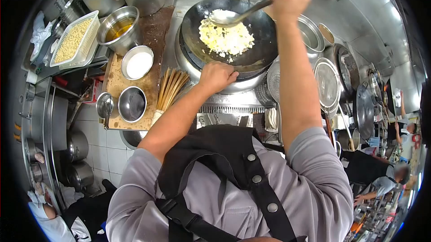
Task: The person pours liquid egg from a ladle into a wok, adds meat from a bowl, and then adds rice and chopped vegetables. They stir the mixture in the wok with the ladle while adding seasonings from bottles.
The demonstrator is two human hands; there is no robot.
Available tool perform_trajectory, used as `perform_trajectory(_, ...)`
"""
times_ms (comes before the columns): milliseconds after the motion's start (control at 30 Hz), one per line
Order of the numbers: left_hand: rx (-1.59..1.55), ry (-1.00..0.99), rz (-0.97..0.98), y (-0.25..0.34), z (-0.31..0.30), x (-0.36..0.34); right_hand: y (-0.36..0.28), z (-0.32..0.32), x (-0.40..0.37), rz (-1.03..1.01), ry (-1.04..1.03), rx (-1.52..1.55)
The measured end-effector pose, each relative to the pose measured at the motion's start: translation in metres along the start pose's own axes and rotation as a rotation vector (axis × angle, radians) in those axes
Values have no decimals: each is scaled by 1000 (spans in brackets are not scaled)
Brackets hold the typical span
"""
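Note:
A dark wok [262,39] sits on the stove with a heap of white and yellow food [226,39] in it, which looks like rice with egg. My left hand [217,76] is closed on the wok's near edge; its grip on the underside is hidden. Raised above the far right of the wok, my right hand [289,1] is wrapped round the handle of a metal ladle [247,15]. The ladle's bowl rests at the top of the food, partly among the grains.
Left of the stove stand a bowl of white powder or grains [137,63], a metal bowl [132,104], a pot of yellow liquid [119,28], a basket of noodles [74,42] and a bamboo whisk [172,84]. Strainers [327,82] hang right. Other people [381,174] are nearby.

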State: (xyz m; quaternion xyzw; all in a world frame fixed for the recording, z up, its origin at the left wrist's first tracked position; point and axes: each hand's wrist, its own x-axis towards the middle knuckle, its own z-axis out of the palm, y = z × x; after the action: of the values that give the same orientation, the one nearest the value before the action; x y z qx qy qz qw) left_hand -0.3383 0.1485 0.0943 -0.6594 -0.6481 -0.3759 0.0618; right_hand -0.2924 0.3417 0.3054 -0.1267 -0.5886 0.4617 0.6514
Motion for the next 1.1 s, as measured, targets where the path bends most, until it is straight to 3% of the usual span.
perform_trajectory(33, -5, -3, 0, 2, 1, -2, 17, -3, -11, 18, 56, -160)
perform_trajectory(100, 50, -98, -27, 0, -1, 2, 13, 1, -2, 39, 22, -111)
perform_trajectory(200, 23, -43, 0, -2, -1, -1, -28, -7, 21, -32, -1, 109)
perform_trajectory(300, 13, -43, -11, -1, -2, -1, -1, -23, 2, -185, 14, 209)
perform_trajectory(367, 33, -36, -11, -1, -1, -1, 28, -25, -1, -142, 12, 132)
perform_trajectory(433, 53, -76, -21, -2, -1, 1, 24, -26, 15, 157, -86, 151)
perform_trajectory(567, 12, -60, -9, -3, -1, 1, -30, -23, 4, -60, -169, 280)
perform_trajectory(600, 10, -40, -18, -2, 0, 0, -17, -20, -12, -85, -103, 229)
perform_trajectory(633, 10, -19, -25, 0, -1, -1, 13, -24, -23, -21, -91, 101)
perform_trajectory(700, 21, -35, -13, -1, -1, -2, 22, -21, -18, 80, -128, 184)
perform_trajectory(833, 15, -42, -12, -1, -4, 0, -18, -23, 1, 63, -168, 288)
perform_trajectory(867, 12, -43, -15, -1, -4, 0, -21, -21, -15, 20, -143, 177)
perform_trajectory(900, 14, -28, -15, 0, -4, 1, -17, -19, -29, -20, -119, 64)
perform_trajectory(933, 18, -16, -11, 3, -5, 0, 18, -20, -35, 101, -151, 171)
perform_trajectory(967, 18, -18, -6, 3, -4, -1, 19, -21, -33, 63, -172, 121)
perform_trajectory(1033, 41, -43, -5, -1, -2, -2, -8, -22, -10, 56, -84, -36)
perform_trajectory(1100, 19, -20, 22, -4, -5, 2, -42, -37, -9, -22, -186, 217)
